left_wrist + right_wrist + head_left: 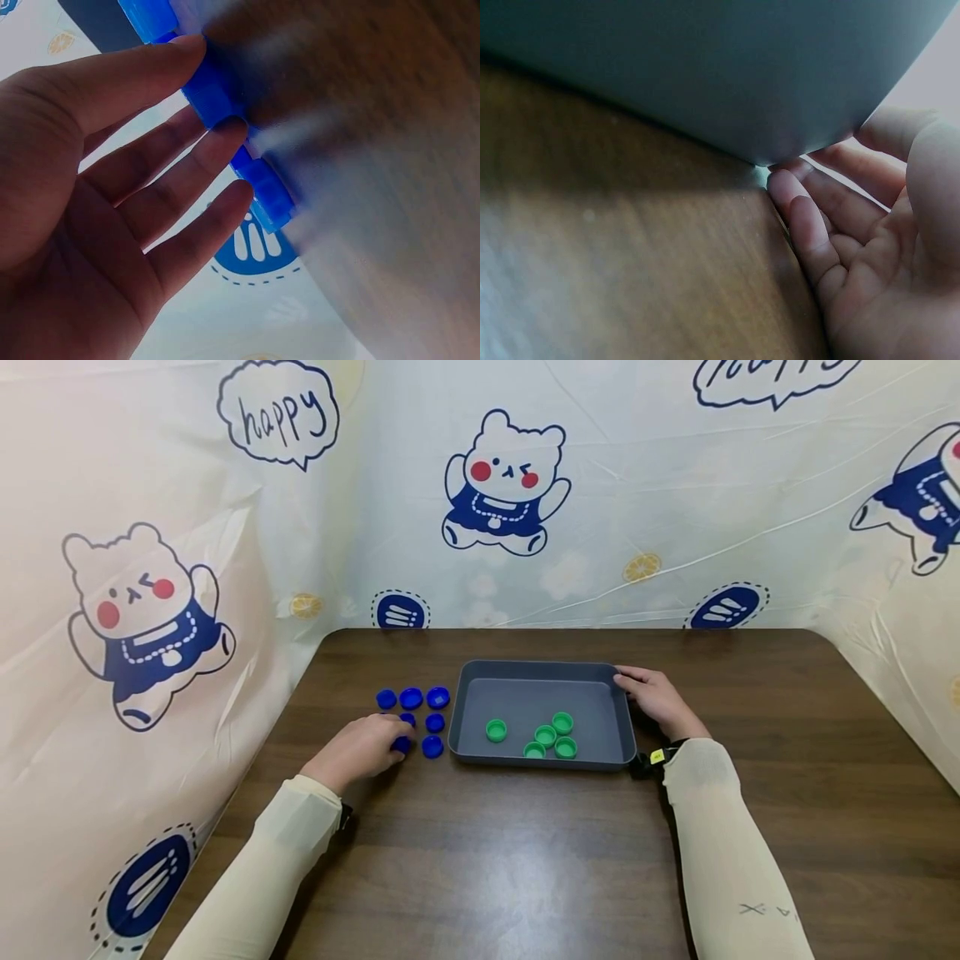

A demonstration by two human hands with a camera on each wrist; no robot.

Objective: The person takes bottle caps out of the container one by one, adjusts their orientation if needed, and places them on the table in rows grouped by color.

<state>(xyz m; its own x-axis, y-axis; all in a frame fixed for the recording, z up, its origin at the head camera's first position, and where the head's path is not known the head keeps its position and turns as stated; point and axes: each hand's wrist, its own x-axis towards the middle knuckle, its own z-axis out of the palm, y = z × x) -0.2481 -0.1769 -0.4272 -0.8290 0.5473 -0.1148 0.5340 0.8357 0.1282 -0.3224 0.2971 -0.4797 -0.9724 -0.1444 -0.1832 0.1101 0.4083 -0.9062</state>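
My left hand [362, 748] is at the near left of a cluster of blue bottle caps [432, 746]. In the left wrist view its thumb and fingers pinch one blue cap [212, 94] at the table surface, and another blue cap lies beyond the fingertips. To the right stands a dark grey rectangular tray [517, 702]. Several green bottle caps [496, 731] lie inside it, most grouped toward its near right part. My right hand [660, 700] grips the tray's far right corner. The right wrist view shows the thumb against the tray wall [780, 82] and fingers curled low at its base.
A brown wooden table [480, 860] carries everything. Behind it and to both sides hangs a pale curtain [600, 485] with printed bears. Dark straps with small devices [660, 756] sit at the wrists.
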